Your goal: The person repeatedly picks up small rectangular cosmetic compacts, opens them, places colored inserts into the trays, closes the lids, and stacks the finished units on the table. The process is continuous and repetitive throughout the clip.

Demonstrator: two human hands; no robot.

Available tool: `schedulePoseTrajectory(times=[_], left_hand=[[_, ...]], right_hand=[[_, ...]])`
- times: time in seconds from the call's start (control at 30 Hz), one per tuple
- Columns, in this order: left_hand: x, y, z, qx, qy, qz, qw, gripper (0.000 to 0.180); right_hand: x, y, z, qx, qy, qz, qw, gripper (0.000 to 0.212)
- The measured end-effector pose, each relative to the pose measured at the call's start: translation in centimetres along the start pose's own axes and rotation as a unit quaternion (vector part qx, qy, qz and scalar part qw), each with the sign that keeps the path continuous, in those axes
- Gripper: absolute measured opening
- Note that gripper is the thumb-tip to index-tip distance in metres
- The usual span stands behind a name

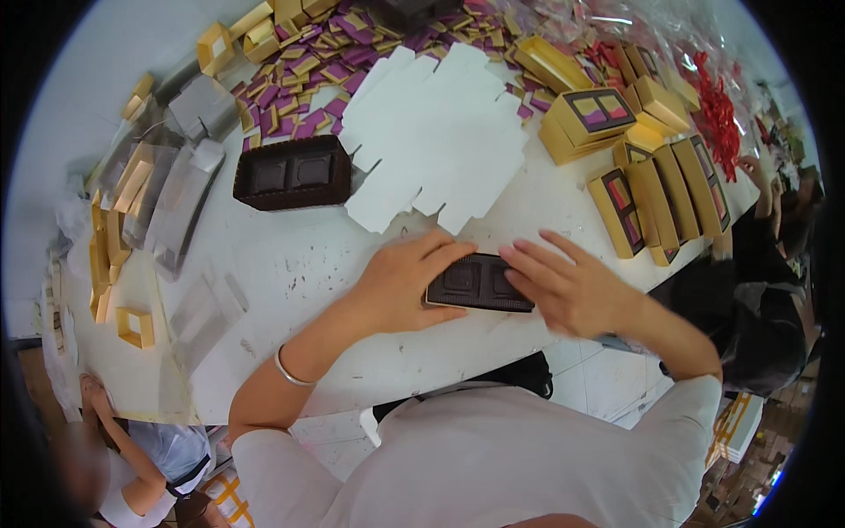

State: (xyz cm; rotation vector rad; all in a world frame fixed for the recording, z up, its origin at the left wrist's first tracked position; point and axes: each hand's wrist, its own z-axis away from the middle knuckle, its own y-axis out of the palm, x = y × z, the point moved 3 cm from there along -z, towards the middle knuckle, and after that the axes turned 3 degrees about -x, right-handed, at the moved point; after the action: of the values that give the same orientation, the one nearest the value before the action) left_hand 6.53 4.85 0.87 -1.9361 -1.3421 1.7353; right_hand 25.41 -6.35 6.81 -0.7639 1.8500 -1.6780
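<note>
A dark brown plastic tray [481,282] with two square recesses lies on the table in front of me. My left hand [407,283] grips its left end, thumb along the near edge and fingers along the far edge. At the other end, my right hand [572,283] has its fingers stretched out and slightly apart, the tips over or against the tray's right end. A thin pale edge shows under the tray's near left corner. Just beyond the hands lies a pile of flat white card blanks [431,132]. A stack of similar brown trays [292,172] sits left of it.
Gold boxes with dark windowed tops [588,119] stand at the right. Many small purple and gold pieces [304,79] cover the far side. Clear plastic covers [180,202] and gold frames [135,326] lie at left. Red ribbons [717,114] hang far right. Other people sit at both sides.
</note>
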Motion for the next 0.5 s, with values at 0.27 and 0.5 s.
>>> schedulePoseTrajectory(times=[0.27, 0.5], left_hand=[[-0.1, 0.5, 0.5, -0.028, 0.011, -0.026, 0.999, 0.068], [-0.7, 0.0, 0.7, -0.041, 0.056, -0.039, 0.997, 0.073]], right_hand=[[1.3, 2.6, 0.6, -0.047, 0.122, -0.142, 0.981, 0.071], [-8.5, -0.5, -10.7, -0.345, 0.197, -0.133, 0.908, 0.024]])
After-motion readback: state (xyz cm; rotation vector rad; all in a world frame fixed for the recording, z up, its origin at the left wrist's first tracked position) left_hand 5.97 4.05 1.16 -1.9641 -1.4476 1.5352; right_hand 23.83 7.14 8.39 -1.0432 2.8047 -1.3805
